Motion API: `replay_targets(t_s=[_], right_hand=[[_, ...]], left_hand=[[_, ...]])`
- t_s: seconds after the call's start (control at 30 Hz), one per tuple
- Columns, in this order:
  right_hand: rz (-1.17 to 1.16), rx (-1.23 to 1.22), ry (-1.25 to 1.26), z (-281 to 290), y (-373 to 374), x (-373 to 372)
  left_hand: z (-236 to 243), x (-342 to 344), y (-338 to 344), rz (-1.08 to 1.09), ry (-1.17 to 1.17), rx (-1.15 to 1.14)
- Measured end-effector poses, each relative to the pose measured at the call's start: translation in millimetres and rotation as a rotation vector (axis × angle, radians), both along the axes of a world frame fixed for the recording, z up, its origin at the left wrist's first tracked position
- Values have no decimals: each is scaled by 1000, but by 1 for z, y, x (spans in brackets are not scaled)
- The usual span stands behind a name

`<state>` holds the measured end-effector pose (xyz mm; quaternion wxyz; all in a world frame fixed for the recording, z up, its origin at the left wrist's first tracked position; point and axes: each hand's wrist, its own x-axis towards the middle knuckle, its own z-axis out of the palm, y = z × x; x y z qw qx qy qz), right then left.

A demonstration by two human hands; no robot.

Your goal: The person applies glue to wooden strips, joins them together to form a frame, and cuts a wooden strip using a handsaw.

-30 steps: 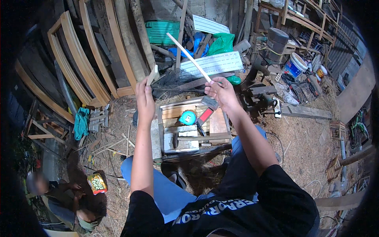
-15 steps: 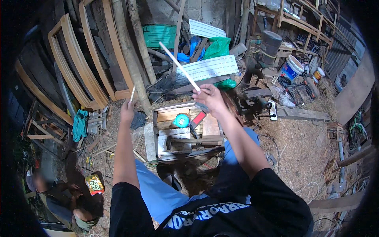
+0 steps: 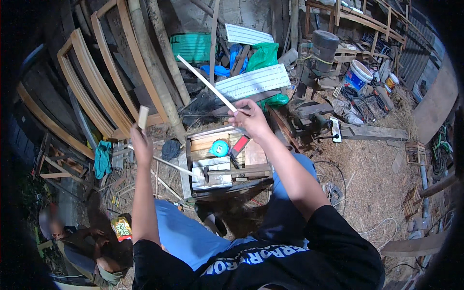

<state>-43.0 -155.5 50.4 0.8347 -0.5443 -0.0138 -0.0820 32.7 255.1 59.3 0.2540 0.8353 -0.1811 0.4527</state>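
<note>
My right hand (image 3: pixel 250 117) is raised over a small wooden workbench (image 3: pixel 227 166) and grips a long thin pale wooden strip (image 3: pixel 205 82) that slants up to the left. My left hand (image 3: pixel 140 142) is held out to the left of the bench and holds a short pale wood offcut (image 3: pixel 143 116) upright between its fingers. On the bench lie a round teal tape measure (image 3: pixel 219 148), a red-and-black flat tool (image 3: pixel 238 145), a hammer (image 3: pixel 232 171) and pale boards.
Curved wooden frames (image 3: pixel 92 82) and poles lean at the back left. White slatted panels (image 3: pixel 253 80), green sacks, a bucket (image 3: pixel 356 75) and a machine (image 3: pixel 319 53) stand behind. A person (image 3: pixel 82 246) sits low at the lower left. Sawdust covers the ground at right.
My left hand has swung out to the left and away from the long strip, carrying the short offcut. My right hand keeps the strip and has lowered slightly.
</note>
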Motion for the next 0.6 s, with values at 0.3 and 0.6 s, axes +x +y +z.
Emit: replay_targets(t_s=[0.3,0.6], right_hand=[[66,-64,-125,21,0,-8],[-118,-410,-371,31,-21,0]], left_hand=[[9,-29,-38,-186,192,-492],[-63,-10,-90,-463,317,-767]])
